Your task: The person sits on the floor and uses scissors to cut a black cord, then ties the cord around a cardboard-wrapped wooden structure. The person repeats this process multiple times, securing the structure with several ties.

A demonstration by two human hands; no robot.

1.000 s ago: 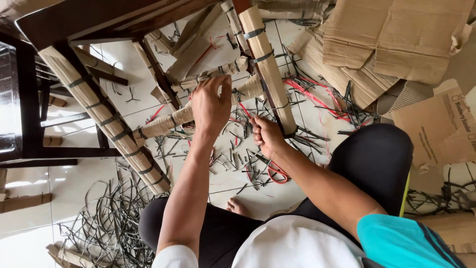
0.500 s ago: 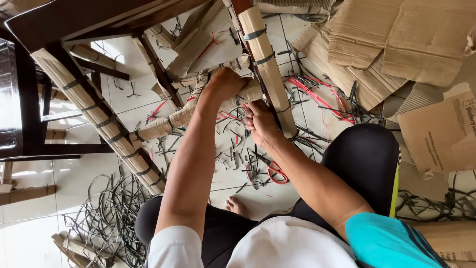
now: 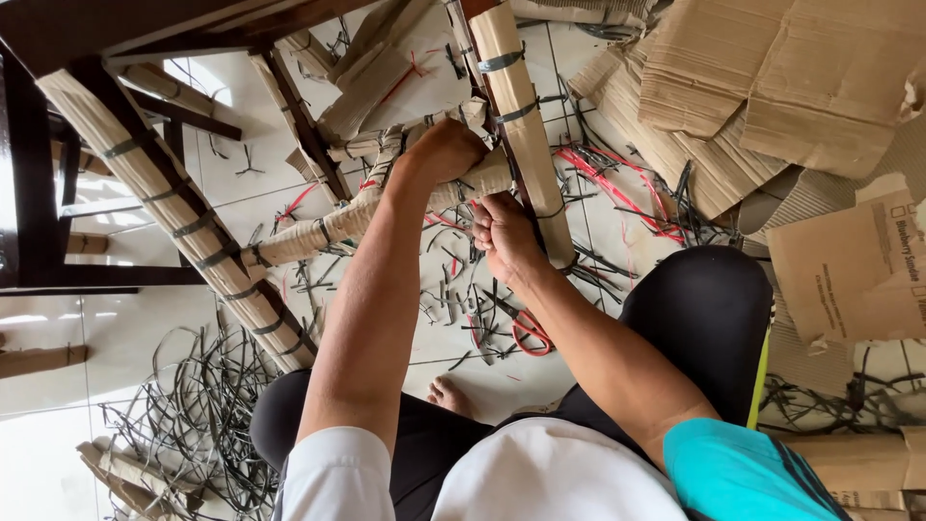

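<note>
1. Nearest, just this side of the paper-wrapped rung (image 3: pixel 376 207): bare foot (image 3: pixel 451 394) on the white tiled floor (image 3: pixel 125 333), black-clad knee (image 3: pixel 704 309) to its right.
2. Right hand (image 3: pixel 503 234) closed into a tight fist just below the rung's right end, fingers curled under; what it grips cannot be told.
3. Left hand (image 3: pixel 446 152) wrapped over the rung from above, fingers clamped round the brown paper covering, held firmly.
4. Rung itself slanting between two wrapped chair legs: leg (image 3: pixel 526 125) at its right end, leg (image 3: pixel 174 207) at its left.
5. Below the rung, cut black straps (image 3: pixel 193 425) and red strap (image 3: pixel 526 333) strewn on the tiles.
6. Beyond the rung, to its right: flattened cardboard (image 3: pixel 772 87) piled.
</note>
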